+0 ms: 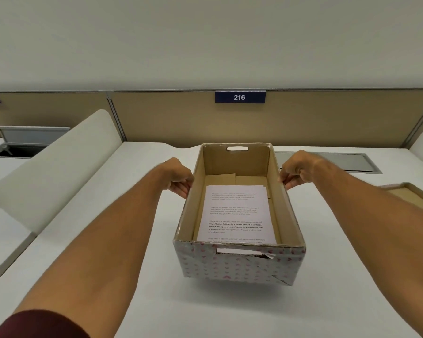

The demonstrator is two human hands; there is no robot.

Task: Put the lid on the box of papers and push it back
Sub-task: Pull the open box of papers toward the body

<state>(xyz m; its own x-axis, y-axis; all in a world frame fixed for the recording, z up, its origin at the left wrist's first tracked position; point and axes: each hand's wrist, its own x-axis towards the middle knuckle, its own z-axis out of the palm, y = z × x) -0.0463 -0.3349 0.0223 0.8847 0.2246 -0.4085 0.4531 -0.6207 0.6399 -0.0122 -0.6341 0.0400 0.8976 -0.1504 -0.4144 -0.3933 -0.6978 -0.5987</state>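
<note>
We had the open box (237, 262) of papers (237, 213) on the white worktop (137, 276), its long axis running near to far, with our left hand (180, 179) pinched on its left wall and our right hand (294, 173) pinched on its right wall, each grip closed on the cardboard rim. The lid (410, 197) lay flat at the right edge, partly out of view, well apart from the box and nearer our right hand. We judged that hand the better one to fetch it.
</note>
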